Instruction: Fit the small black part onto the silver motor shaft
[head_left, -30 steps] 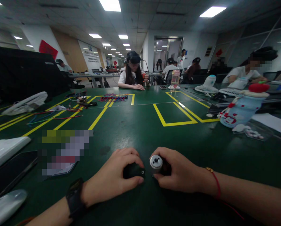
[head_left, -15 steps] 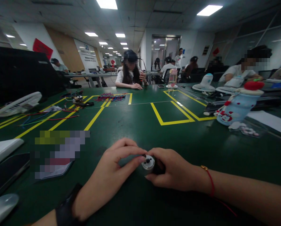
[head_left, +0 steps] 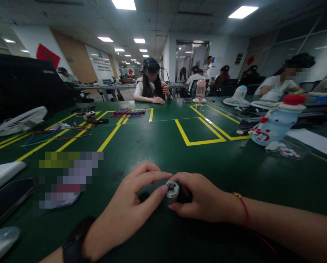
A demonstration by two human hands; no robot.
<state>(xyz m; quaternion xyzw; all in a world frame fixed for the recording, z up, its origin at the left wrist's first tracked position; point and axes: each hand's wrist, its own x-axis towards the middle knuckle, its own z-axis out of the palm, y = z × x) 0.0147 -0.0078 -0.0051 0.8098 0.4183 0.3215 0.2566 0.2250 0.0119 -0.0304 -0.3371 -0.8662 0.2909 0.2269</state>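
A small silver cylinder [head_left: 172, 193] with a round, pale end face stands near the front middle of the green table. My right hand [head_left: 200, 197] is wrapped round it from the right, and its dark part lies in the shade of the palm. On the other side, my left hand [head_left: 137, 202] has its thumb at the rim of the end face, with the index finger reaching over the top. Whether a small part sits between those two fingertips cannot be made out.
A phone-like slab [head_left: 66, 199] and a white mouse [head_left: 3, 241] lie left. Wires [head_left: 129, 113] bunch up farther back. A blue bottle [head_left: 275, 124] stands right, beside a small bag of beads [head_left: 289, 151]. A person [head_left: 152, 82] sits across the table.
The left thumb and index finger have spread slightly at the cylinder's top, and the small dark piece between them no longer shows. My right hand has kept its hold.
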